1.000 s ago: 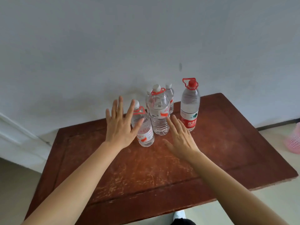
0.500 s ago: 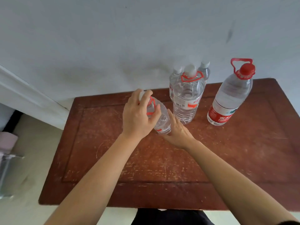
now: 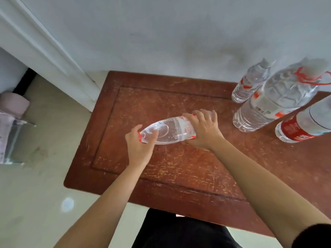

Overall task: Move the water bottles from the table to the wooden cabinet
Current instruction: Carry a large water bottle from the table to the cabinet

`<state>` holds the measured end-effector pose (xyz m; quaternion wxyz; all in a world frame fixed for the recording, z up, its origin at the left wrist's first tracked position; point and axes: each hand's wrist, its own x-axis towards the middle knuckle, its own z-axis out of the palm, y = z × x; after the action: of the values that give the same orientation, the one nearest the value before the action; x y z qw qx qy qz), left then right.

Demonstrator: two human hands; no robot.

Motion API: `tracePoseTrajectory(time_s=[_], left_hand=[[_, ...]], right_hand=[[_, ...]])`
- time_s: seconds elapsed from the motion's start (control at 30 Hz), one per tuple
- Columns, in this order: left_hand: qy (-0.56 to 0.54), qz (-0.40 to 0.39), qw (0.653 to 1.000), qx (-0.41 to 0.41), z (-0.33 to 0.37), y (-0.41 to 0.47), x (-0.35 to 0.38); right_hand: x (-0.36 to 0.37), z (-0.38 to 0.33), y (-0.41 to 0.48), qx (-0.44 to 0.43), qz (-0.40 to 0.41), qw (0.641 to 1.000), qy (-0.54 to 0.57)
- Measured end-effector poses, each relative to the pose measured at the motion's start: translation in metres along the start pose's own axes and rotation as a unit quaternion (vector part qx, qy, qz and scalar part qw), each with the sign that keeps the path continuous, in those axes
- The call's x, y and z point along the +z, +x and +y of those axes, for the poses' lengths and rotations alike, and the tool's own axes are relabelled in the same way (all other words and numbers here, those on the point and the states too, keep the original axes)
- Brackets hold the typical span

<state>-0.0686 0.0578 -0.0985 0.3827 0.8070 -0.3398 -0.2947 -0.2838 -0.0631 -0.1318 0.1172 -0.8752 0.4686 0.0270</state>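
A clear water bottle (image 3: 168, 130) with red markings lies almost horizontal above the middle of the brown wooden table (image 3: 179, 169). My left hand (image 3: 138, 149) grips its neck end, where a red carry ring shows. My right hand (image 3: 204, 131) wraps its base end. At the right stand three more bottles: a small one (image 3: 250, 83) by the wall, a large one with a red handle (image 3: 279, 97), and one with a red label (image 3: 302, 126) cut by the frame edge.
A white wall runs behind the table and a white door frame (image 3: 44, 51) slants down at the left. On the pale floor to the left stands a pinkish and clear object (image 3: 9, 126). No wooden cabinet shows.
Both hands closed on the nearest bottle, lifted it from the group and tipped it sideways, carrying it leftward. The camera view swung left and down.
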Motion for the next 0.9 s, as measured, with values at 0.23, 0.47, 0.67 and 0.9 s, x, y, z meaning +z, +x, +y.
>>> tracePoseTrajectory(time_s=[0.23, 0.47, 0.67, 0.9], left_hand=[[0.305, -0.030, 0.946, 0.102, -0.045, 0.009, 0.006], [0.417, -0.183, 0.859, 0.232, -0.025, 0.036, 0.028], [0.465, -0.154, 0.847, 0.208, -0.027, 0.040, 0.035], [0.482, -0.140, 0.844, 0.189, -0.016, 0.026, 0.036]], right_hand=[[0.002, -0.019, 0.015, -0.021, -0.067, 0.992, -0.104], [-0.008, -0.023, 0.045, 0.001, -0.130, 0.983, -0.126], [-0.012, -0.029, 0.055, 0.010, -0.150, 0.977, -0.154], [0.001, -0.025, 0.015, 0.011, -0.091, 0.989, -0.113]])
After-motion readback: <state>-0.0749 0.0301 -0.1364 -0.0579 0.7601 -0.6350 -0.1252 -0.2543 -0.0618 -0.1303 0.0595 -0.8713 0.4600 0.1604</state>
